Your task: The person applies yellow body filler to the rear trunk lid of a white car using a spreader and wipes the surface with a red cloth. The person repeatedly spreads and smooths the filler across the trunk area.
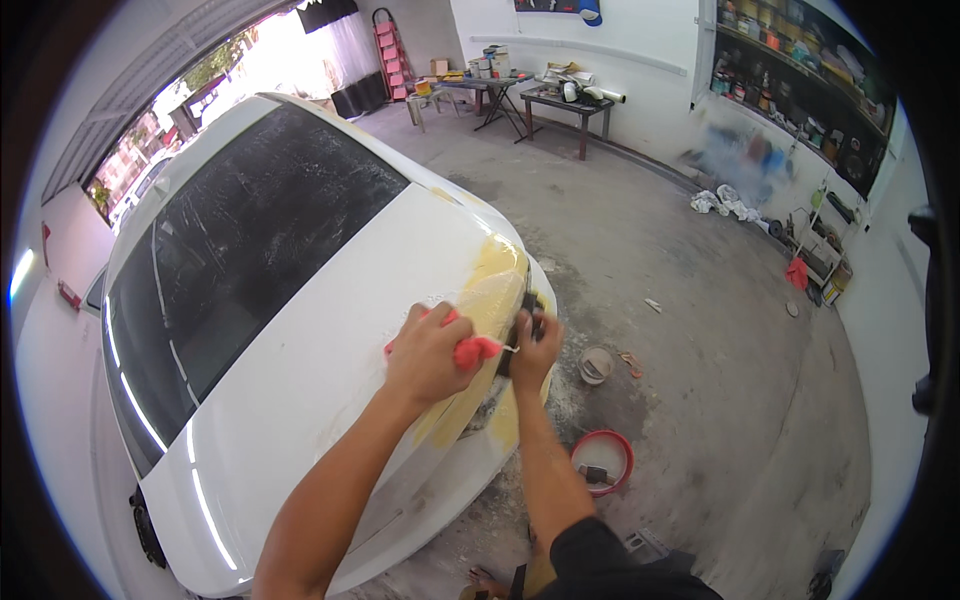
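Note:
The white car (290, 330) fills the left and middle of the view, with yellowish filler patches (495, 270) along its rear corner. My left hand (430, 350) is closed round a bunched pinkish-red cloth (476, 350) and presses it on the rear lid. Just right of it, my right hand (537, 345) is at the lid's edge, beside a dark recess in the rear corner. Its fingers curl round something dark; whether that is a separate piece or part of the car is unclear. A small whitish strip shows between the hands.
On the floor to the right stand a red-rimmed bucket (603, 462) of cloudy water and a small whitish pail (596, 366). Work tables (570, 104) line the back wall near a pink stepladder (393, 55). Shelves of cans (800, 80) and a small rack (822, 238) are at right.

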The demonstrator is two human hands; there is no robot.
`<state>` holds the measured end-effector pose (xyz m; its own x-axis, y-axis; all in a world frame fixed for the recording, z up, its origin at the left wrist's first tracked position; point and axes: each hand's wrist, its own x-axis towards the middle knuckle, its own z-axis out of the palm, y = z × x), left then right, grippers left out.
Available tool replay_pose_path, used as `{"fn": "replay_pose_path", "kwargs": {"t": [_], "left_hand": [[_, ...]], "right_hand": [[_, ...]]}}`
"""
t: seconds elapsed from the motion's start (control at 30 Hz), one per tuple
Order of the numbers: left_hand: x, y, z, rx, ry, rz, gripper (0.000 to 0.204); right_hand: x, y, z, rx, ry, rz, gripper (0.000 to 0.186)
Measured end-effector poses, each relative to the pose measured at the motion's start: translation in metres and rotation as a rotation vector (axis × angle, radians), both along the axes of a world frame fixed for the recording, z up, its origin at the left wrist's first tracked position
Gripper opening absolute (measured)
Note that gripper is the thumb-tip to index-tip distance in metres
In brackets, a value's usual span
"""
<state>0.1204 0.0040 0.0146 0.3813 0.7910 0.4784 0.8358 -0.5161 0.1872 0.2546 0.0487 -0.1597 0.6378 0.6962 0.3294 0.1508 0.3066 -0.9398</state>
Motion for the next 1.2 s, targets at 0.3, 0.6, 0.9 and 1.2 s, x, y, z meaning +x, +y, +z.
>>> {"fn": "replay_pose_path", "kwargs": {"t": [0.3, 0.6, 0.9, 1.2], "left_hand": [[-0.042, -0.067, 0.007, 0.015, -0.080, 0.158, 0.026], [-0.039, -0.067, 0.000, 0.020, -0.076, 0.212, 0.027], [-0.038, -0.064, -0.004, 0.024, -0.053, 0.215, 0.026], [-0.036, -0.062, -0.006, 0.068, -0.055, 0.230, 0.029]], "right_hand": [[-0.027, -0.042, -0.019, -0.067, -0.077, 0.033, 0.036], [-0.046, -0.072, -0.043, 0.108, -0.207, -0.030, 0.035], [0.006, 0.020, -0.014, 0.068, -0.065, 0.111, 0.036], [-0.020, -0.055, -0.009, -0.083, 0.346, 0.291, 0.035]]}}
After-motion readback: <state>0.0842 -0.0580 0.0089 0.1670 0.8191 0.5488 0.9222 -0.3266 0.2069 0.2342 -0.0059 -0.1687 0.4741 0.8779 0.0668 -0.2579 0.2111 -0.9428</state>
